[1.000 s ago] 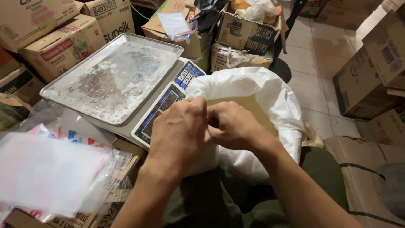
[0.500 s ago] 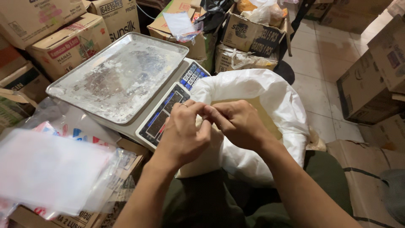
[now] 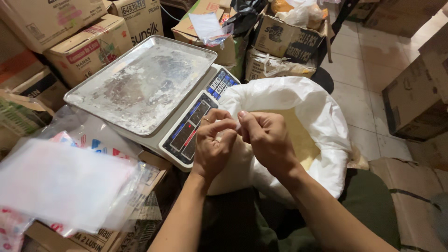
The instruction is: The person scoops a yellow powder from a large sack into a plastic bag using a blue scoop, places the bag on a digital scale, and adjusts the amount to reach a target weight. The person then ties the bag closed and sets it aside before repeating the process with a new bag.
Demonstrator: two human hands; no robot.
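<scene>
Two hands meet fingertip to fingertip over the near rim of a white sack (image 3: 298,100), which sits open between the knees and shows yellowish contents. Left hand (image 3: 213,144) and right hand (image 3: 266,140) are both curled shut; whether they pinch anything, I cannot tell. Just left stands a scale (image 3: 196,126) with its steel tray (image 3: 140,81); boxes (image 3: 84,49) surround.
</scene>
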